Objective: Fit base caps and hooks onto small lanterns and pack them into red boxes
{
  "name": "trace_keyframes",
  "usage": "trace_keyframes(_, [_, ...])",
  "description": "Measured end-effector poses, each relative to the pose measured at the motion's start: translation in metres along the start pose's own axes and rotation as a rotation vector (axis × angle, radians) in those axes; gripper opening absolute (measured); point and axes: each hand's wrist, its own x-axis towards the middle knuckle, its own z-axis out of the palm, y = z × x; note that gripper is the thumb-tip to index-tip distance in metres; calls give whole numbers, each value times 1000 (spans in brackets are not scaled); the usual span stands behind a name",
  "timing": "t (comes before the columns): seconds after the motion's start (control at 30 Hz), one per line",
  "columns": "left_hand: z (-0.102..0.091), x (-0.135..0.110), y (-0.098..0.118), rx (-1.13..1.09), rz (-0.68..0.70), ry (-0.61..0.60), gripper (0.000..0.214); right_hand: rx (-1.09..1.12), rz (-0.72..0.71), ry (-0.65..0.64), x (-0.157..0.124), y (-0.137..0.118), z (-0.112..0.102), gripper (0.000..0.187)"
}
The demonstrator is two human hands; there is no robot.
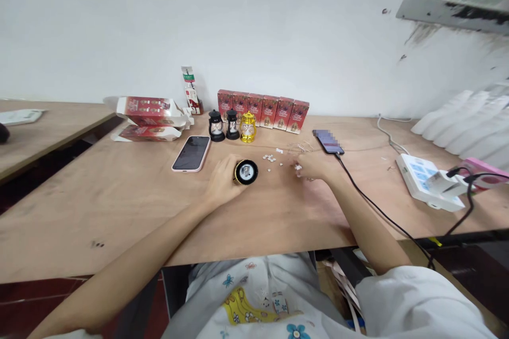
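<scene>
My left hand [223, 179] is closed round a miniature lantern [246, 172] tipped on its side. Its round black-rimmed base faces me, with a pale disc and a silvery part inside; a bit of gold shows at the edge. My right hand [312, 166] rests low over the table, fingertips pinched together at a tiny pale piece that is too small to name. Between the hands lie several small white round pieces [270, 158]. Two black lanterns [216, 126] and a gold lantern [248, 127] stand upright behind them.
Red small boxes [270, 111] line the wall. Opened red cartons [147, 116] lie left, near a bottle [191, 96]. A pink-edged phone [191, 153] is left; another phone [328, 141] is on a black cable. A power strip [425, 183] sits right. Thin wires [301, 146] lie behind my right hand.
</scene>
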Motion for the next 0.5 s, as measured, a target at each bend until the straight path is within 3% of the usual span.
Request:
trace_keyframes(0.1, [0,0,-1,8,6,-3,35,21,7,-30,1,-11,2,22])
trace_keyframes(0.3, [1,0,-5,21,27,-2,36,76,-3,40,6,-23,3,12])
trace_keyframes(0.5, [1,0,-3,6,20,-15,36,187,-45,210,8,-20,4,13])
